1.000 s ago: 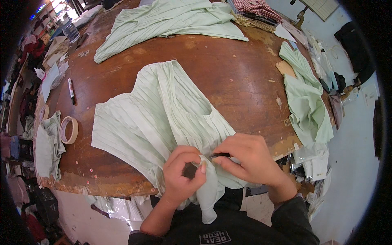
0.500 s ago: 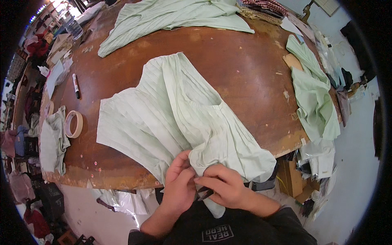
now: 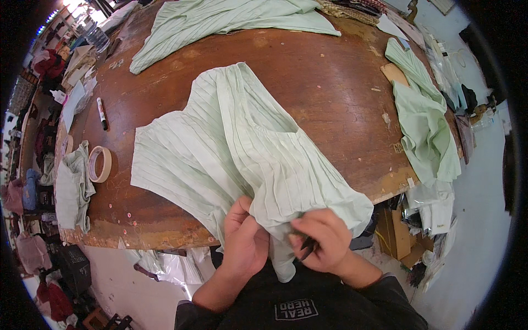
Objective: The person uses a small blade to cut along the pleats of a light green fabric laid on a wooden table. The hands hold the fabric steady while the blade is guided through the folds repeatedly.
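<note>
A pale green pleated garment (image 3: 220,143) lies on the wooden table (image 3: 324,82), its lower end hanging over the near edge. My left hand (image 3: 245,239) grips that hanging part, thumb and fingers against the cloth, fingertips partly hidden under a fold. Just right of it, my right hand (image 3: 324,239) is curled around a small black tool (image 3: 308,247) below the fabric's edge; its fingers are slightly blurred, and I cannot make out the tool's tip.
More pale green cloth lies at the back (image 3: 225,16) and right (image 3: 423,121). At the left are folded cloth (image 3: 73,187), a tape roll (image 3: 99,164), a marker (image 3: 102,114) and a clear bottle (image 3: 93,33). Cardboard and plastic bags (image 3: 432,206) sit beyond the table's right edge.
The garment's lower right part now spreads farther right over the table edge. My hands dropped, then rose slightly, and my right hand has drawn rightward from my left with the black tool.
</note>
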### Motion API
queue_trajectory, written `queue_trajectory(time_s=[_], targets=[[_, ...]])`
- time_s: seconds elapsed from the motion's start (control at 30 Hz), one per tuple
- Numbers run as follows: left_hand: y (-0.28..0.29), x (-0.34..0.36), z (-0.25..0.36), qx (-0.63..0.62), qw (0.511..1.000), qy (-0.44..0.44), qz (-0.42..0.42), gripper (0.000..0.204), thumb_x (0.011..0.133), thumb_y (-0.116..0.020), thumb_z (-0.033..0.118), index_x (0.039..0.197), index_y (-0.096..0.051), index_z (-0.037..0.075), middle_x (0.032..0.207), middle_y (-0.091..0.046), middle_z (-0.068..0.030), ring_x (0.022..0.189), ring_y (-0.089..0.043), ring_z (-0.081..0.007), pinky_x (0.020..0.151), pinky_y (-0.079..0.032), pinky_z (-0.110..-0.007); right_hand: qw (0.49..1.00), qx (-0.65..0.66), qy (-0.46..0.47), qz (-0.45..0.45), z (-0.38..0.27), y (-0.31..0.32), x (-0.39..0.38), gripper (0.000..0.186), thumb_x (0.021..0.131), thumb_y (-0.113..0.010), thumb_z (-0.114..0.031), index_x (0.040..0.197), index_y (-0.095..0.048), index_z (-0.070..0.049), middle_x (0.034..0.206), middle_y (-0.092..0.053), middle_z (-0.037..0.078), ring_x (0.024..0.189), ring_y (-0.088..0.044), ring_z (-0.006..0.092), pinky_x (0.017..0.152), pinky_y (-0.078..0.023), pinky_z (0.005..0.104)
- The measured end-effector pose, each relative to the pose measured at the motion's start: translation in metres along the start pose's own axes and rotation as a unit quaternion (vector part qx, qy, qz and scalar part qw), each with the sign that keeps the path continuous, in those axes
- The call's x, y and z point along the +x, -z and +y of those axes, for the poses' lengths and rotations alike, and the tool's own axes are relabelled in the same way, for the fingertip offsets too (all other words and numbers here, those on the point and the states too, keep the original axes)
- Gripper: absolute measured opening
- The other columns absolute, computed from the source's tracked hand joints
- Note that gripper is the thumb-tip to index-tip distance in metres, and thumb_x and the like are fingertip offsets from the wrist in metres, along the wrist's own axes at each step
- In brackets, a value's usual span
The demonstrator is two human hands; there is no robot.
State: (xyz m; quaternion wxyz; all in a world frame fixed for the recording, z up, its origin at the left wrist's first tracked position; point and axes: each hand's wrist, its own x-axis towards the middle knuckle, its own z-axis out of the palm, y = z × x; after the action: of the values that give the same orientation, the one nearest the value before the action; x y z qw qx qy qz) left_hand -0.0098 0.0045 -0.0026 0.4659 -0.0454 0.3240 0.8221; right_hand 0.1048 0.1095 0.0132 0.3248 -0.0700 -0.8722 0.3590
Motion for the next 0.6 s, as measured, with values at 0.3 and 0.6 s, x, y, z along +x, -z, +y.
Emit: queue_trajectory(time_s=[0.3, 0.6], targets=[[-0.004, 0.021, -0.008, 0.059, 0.991, -0.115, -0.039, 0.018, 0.087, -0.053, -0.009, 0.081, -0.045, 0.006, 0.093, -0.058, -0.0044, 0.087, -0.055, -0.0115, 0.081, -0.045, -0.027, 0.992, 0.0, -0.114, 0.045, 0.019, -0.005, 0.015, 0.036, 0.071, -0.066, 0.006, 0.106, -0.061, 0.0, 0.096, -0.06, 0.014, 0.069, -0.056, 0.0211, 0.061, -0.045, 0.0269], [0.003, 0.036, -0.011, 0.184, 0.958, -0.214, -0.047, 0.024, 0.088, -0.056, -0.006, 0.076, -0.04, 0.008, 0.078, -0.053, 0.0002, 0.072, -0.049, -0.0069, 0.069, -0.044, -0.023, 0.99, 0.04, -0.136, 0.015, 0.02, 0.001, 0.018, 0.039, 0.072, -0.066, 0.005, 0.11, -0.062, 0.0, 0.098, -0.057, 0.012, 0.076, -0.056, 0.0187, 0.064, -0.045, 0.0259]])
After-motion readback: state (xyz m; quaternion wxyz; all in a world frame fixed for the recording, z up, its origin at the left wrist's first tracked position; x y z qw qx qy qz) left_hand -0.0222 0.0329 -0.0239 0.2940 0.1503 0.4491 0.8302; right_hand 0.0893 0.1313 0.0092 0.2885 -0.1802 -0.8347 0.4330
